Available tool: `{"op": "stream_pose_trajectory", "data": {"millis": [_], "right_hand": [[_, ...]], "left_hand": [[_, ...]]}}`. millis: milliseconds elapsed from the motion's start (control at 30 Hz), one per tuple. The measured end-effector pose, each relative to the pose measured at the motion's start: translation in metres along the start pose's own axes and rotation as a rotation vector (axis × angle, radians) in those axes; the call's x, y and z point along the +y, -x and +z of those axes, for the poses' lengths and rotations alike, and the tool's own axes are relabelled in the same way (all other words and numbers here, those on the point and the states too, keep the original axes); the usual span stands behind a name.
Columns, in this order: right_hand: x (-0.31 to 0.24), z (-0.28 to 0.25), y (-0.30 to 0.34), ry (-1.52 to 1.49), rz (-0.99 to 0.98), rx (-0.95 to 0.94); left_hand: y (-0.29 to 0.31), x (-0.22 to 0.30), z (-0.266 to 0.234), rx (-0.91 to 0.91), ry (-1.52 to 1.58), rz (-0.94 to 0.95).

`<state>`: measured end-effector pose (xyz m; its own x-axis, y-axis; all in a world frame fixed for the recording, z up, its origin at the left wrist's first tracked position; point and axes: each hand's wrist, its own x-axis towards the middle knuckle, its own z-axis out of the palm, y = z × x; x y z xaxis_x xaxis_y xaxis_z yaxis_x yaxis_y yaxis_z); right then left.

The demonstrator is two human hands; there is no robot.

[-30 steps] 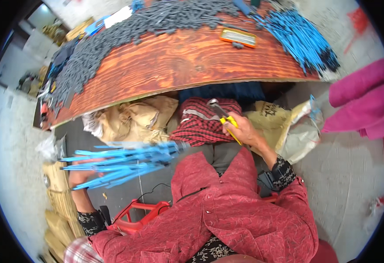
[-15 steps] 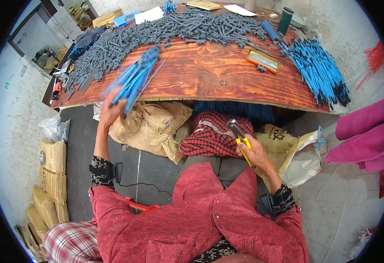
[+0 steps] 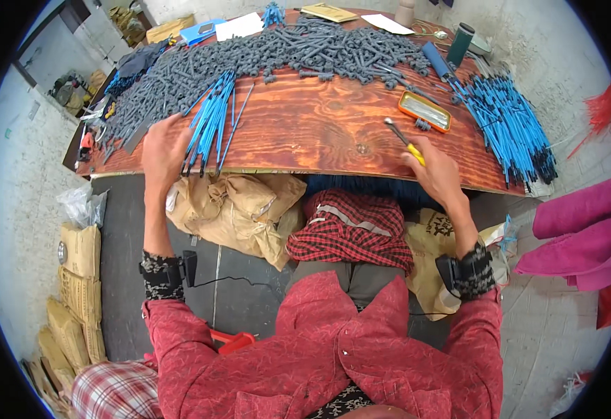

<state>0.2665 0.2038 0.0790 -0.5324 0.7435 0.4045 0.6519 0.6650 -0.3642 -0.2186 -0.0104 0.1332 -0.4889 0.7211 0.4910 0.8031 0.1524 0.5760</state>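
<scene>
My left hand point(image 3: 166, 150) is over the left part of the table, fingers apart and holding nothing that I can see. Just right of it lies a loose bundle of thin blue rods point(image 3: 211, 126) with dark tips, its lower ends at the table's front edge. One rod point(image 3: 235, 126) lies slightly apart from the others. Over the right front edge, my right hand point(image 3: 436, 171) grips yellow-handled pliers point(image 3: 404, 141), their metal head tilted up and left. Beyond both hands spreads a large heap of grey plastic fittings point(image 3: 305, 49).
An orange-rimmed tin point(image 3: 425, 112) sits right of the pliers. Farther right are a big pile of blue rods point(image 3: 511, 126) and a dark green flask point(image 3: 460, 45). Beneath the wooden tabletop point(image 3: 319, 133) are brown sacks point(image 3: 239, 209) and my checked-cloth-covered lap point(image 3: 351, 230).
My left hand has set the blue rod bundle on the table and let go. My right hand has risen from the lap to the table edge with the pliers.
</scene>
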Motion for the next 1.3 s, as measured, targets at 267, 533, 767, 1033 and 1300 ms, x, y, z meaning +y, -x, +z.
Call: {"op": "stream_pose_trajectory", "data": {"millis": [267, 533, 767, 1033, 1300], "right_hand": [[0.035, 0.046, -0.034, 0.37, -0.095, 0.205], [0.137, -0.046, -0.01, 0.346, 0.107, 0.42], [0.219, -0.121, 0.022, 0.431, 0.377, 0.44], [0.23, -0.091, 0.008, 0.594, 0.229, 0.141], [0.234, -0.094, -0.014, -0.336, 0.476, 0.304]], "left_hand": [[-0.006, -0.102, 0.078, -0.305, -0.594, 0.231], [-0.009, -0.024, 0.076, -0.126, -0.746, 0.3], [0.012, 0.081, 0.135, -0.336, 0.067, 0.349], [0.024, 0.165, 0.231, -0.544, 0.391, 0.366], [0.033, 0.157, 0.27, -0.609, 0.648, 0.123]]}}
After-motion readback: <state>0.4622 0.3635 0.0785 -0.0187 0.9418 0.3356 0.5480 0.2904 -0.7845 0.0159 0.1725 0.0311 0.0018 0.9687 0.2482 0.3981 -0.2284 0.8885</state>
